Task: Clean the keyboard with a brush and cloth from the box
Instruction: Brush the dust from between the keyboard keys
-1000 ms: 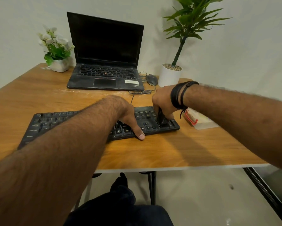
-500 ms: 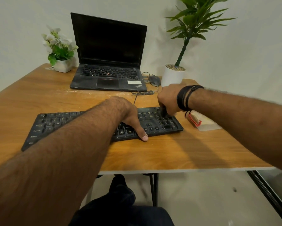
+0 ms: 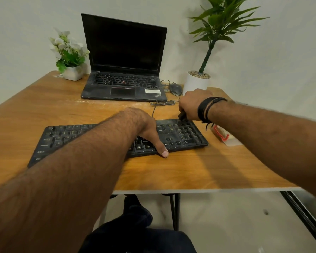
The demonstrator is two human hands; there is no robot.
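Observation:
A dusty black keyboard [image 3: 182,133] lies across the wooden table [image 3: 171,172]. My left hand [image 3: 146,128] rests flat on its middle keys, thumb on the front edge, holding it still. My right hand [image 3: 192,105] is closed around a small black brush [image 3: 182,116], whose tip touches the top row of the number pad at the keyboard's far right corner. Most of the brush is hidden inside my fist. A clear box [image 3: 224,135] with red trim lies on the table just right of the keyboard, partly behind my right forearm.
An open black laptop [image 3: 124,70] stands behind the keyboard. A mouse [image 3: 175,88] and its coiled cable [image 3: 162,103] lie beside it. A white flower pot [image 3: 72,72] sits at the back left, a tall potted plant [image 3: 196,82] at the back right.
My right hand has swept the brush from the near part of the number pad away from me to its top row. My left hand has stayed on the keyboard.

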